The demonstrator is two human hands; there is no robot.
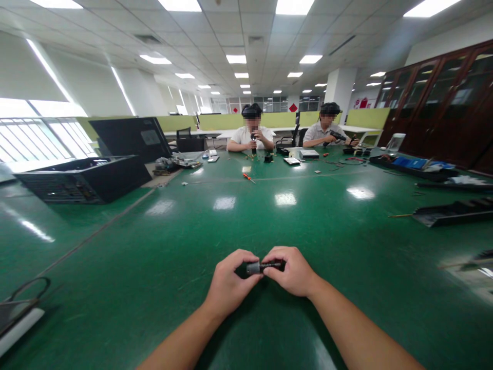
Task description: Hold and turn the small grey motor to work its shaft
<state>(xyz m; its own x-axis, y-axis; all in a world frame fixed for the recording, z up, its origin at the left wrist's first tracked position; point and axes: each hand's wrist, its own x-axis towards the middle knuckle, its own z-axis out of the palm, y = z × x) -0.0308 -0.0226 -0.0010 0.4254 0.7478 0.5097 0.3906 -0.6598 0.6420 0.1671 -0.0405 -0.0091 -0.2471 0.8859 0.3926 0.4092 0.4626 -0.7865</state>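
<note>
Both of my hands meet low in the middle of the view, just above the green table (pixel 269 216). My left hand (pixel 229 282) is closed round the grey end of a small dark cylindrical tool (pixel 262 266). My right hand (pixel 292 271) is closed round its other, black end. The tool lies level between the two fists, and only its short middle part shows.
A black computer case (pixel 82 178) lies at the left, with a dark panel (pixel 131 137) behind it. Black trays (pixel 454 211) sit at the right. A red-handled screwdriver (pixel 248 177) lies mid-table. Two people sit at the far side handling tools. A cable (pixel 26 288) curls at the near left.
</note>
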